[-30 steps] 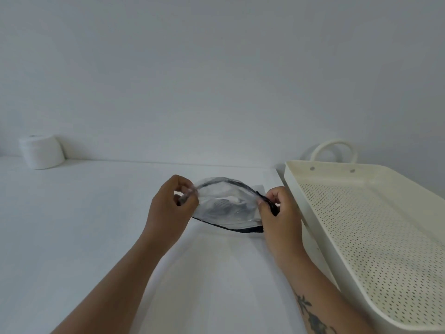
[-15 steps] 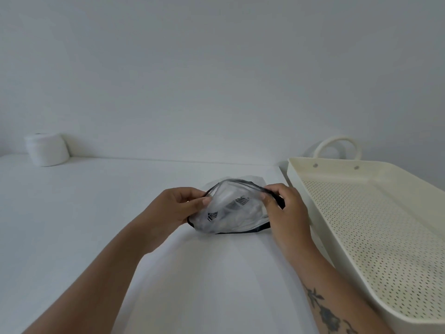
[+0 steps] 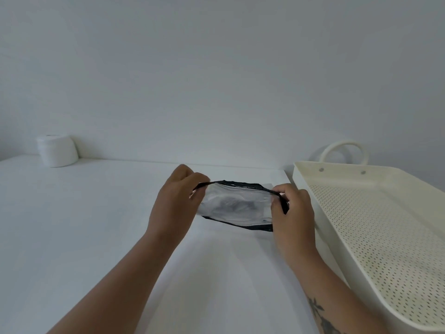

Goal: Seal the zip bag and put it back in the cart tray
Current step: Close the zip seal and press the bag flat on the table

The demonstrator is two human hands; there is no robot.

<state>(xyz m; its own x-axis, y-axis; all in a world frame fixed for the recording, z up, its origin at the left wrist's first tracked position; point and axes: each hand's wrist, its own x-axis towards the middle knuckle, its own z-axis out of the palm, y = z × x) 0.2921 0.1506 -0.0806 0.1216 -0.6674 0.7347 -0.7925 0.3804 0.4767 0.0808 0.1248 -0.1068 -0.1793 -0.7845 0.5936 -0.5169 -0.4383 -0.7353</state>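
I see left hand [image 3: 174, 203] and right hand [image 3: 292, 210] pinching zip bag [image 3: 237, 204] ends above table [image 3: 72, 225], cart tray [image 3: 375, 225] beside

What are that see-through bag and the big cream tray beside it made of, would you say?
The zip bag, pinched between the left hand and right hand, looks like thin, glossy clear plastic film with black edging: it crinkles and reflects light. The cart tray seems to be matt cream-painted metal or plastic, its floor perforated.
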